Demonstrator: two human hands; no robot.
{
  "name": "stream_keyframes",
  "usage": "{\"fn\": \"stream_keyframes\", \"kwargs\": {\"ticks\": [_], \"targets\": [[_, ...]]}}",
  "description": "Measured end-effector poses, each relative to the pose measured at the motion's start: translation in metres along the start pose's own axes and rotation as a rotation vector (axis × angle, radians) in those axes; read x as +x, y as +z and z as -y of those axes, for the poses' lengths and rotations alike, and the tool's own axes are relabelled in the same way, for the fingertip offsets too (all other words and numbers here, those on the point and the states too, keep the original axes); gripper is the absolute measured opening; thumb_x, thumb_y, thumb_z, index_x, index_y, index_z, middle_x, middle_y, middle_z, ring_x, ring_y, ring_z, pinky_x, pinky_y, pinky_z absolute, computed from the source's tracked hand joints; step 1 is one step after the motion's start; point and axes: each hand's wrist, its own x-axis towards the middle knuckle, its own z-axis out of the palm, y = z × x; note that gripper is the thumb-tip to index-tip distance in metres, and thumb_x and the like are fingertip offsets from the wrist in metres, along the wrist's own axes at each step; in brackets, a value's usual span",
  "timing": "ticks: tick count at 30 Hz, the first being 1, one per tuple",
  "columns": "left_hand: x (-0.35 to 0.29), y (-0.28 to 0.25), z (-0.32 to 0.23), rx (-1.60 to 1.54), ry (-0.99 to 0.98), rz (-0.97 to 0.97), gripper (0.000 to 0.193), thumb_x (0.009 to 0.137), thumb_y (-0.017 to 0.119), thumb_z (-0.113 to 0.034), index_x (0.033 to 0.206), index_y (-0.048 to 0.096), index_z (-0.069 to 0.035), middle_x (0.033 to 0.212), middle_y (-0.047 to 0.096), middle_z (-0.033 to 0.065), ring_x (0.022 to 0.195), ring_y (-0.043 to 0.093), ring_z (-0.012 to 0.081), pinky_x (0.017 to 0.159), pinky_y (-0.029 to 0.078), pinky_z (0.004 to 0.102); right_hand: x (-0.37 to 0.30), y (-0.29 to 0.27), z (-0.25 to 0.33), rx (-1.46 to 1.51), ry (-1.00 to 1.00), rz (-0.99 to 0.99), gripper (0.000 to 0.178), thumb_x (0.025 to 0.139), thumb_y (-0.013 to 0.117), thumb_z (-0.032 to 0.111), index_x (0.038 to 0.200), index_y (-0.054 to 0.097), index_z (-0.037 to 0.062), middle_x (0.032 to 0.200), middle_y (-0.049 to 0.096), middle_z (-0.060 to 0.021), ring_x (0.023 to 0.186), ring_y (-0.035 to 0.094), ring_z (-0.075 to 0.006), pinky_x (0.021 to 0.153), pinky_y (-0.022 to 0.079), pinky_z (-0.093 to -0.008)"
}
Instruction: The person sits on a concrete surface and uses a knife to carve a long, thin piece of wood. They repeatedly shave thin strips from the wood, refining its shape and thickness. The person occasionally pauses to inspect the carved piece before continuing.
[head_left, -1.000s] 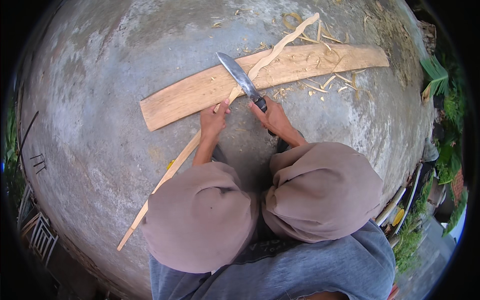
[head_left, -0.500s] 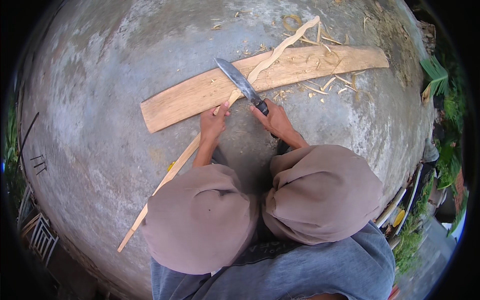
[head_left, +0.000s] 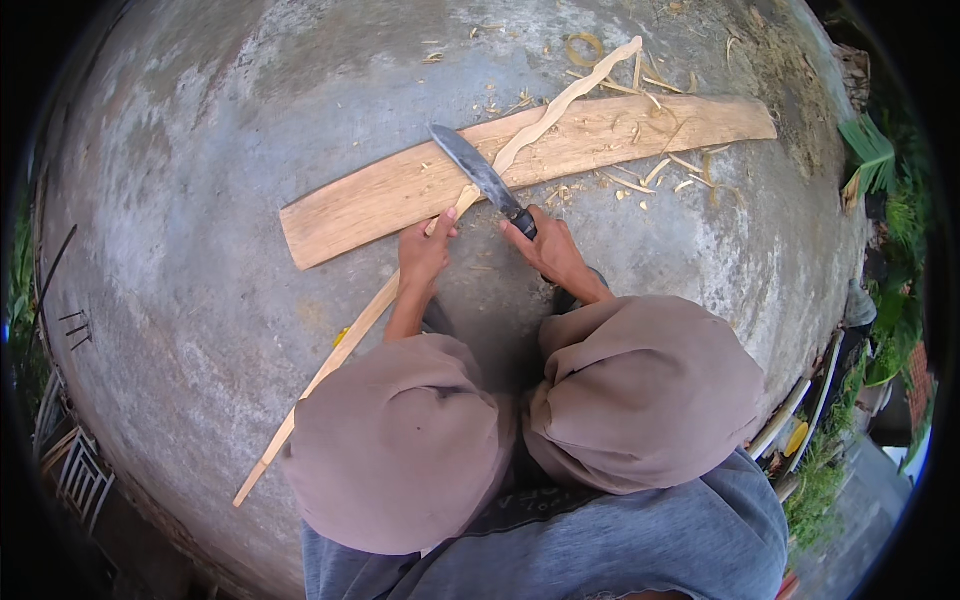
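My left hand (head_left: pixel 424 252) is closed around a long, thin wooden strip (head_left: pixel 345 345) that slants from the lower left to the upper right. The strip's far part has a wavy, carved edge and lies across a broad wooden plank (head_left: pixel 360 215) on the ground. In my right hand (head_left: pixel 552 248) is the black handle of a large knife (head_left: pixel 470 165). Its dark blade points to the upper left and crosses over the strip, just beyond my left hand. Whether the edge touches the wood I cannot tell.
Curled shavings (head_left: pixel 655 170) lie on and around the plank's right half. A coiled band (head_left: pixel 583 48) rests beyond it on the concrete floor (head_left: pixel 200 200). My bent knees (head_left: pixel 640 390) are close behind my hands. Plants (head_left: pixel 905 210) stand at the right edge, a white metal frame (head_left: pixel 85 480) at lower left.
The knife blade has shifted very slightly down, staying across the strip. Both hands keep their grips; the rest looks the same.
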Motion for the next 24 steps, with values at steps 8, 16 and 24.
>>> {"fn": "stream_keyframes", "kwargs": {"ticks": [8, 16, 24], "targets": [[0.004, -0.007, 0.009, 0.053, 0.014, -0.022, 0.039, 0.097, 0.078, -0.040, 0.098, 0.073, -0.002, 0.068, 0.054, -0.0036, 0.047, 0.038, 0.0041, 0.043, 0.030, 0.0245, 0.006, -0.006, 0.006, 0.053, 0.096, 0.085, 0.056, 0.098, 0.070, 0.048, 0.107, 0.064, -0.0078, 0.070, 0.069, -0.0227, 0.062, 0.072, -0.0305, 0.060, 0.055, -0.0419], [0.002, -0.003, 0.004, 0.043, 0.036, -0.037, 0.039, 0.095, 0.080, -0.041, 0.096, 0.076, -0.002, 0.072, 0.061, -0.0019, 0.048, 0.041, 0.0064, 0.044, 0.032, 0.0265, 0.008, 0.014, -0.014, 0.316, 0.174, -0.008, 0.053, 0.099, 0.070, 0.046, 0.104, 0.063, -0.0063, 0.069, 0.068, -0.0194, 0.064, 0.072, -0.0312, 0.062, 0.054, -0.0418], [0.005, -0.004, 0.006, 0.063, 0.004, -0.033, 0.040, 0.094, 0.080, -0.041, 0.096, 0.076, -0.002, 0.072, 0.060, -0.0025, 0.050, 0.042, 0.0060, 0.046, 0.033, 0.0265, -0.004, 0.012, -0.013, 0.029, -0.038, -0.013, 0.050, 0.099, 0.071, 0.044, 0.100, 0.063, -0.0055, 0.065, 0.064, -0.0182, 0.059, 0.067, -0.0286, 0.060, 0.053, -0.0440]]}}
